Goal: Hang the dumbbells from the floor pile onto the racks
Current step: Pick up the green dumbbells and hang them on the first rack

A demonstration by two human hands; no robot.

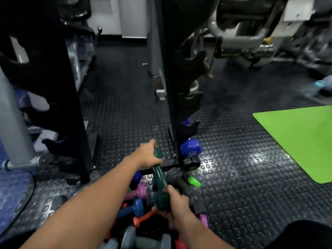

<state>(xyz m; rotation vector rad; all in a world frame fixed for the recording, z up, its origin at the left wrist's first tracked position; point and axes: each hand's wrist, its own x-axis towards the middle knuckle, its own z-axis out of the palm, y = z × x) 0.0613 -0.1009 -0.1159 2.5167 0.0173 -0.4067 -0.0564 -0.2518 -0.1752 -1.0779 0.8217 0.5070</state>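
I hold a dark green dumbbell (159, 177) above the floor pile (142, 209), its length running away from me. My left hand (148, 155) grips its far head and my right hand (175, 200) grips its near head. The pile holds several dumbbells in purple, blue, orange, grey and lime green. Just beyond it rises a black vertical rack (172, 90) with cradles on its right side. One blue dumbbell (190, 148) hangs low on the rack, and another blue one (187, 122) sits a cradle higher. A second black rack (53, 97) stands to the left.
Black studded rubber flooring (233, 159) surrounds the pile. A bright green mat (301, 141) lies to the right. Grey gym machines (242, 33) stand behind the rack, a grey post (12, 123) at far left, and a blue ball-like object (323, 85) at far right.
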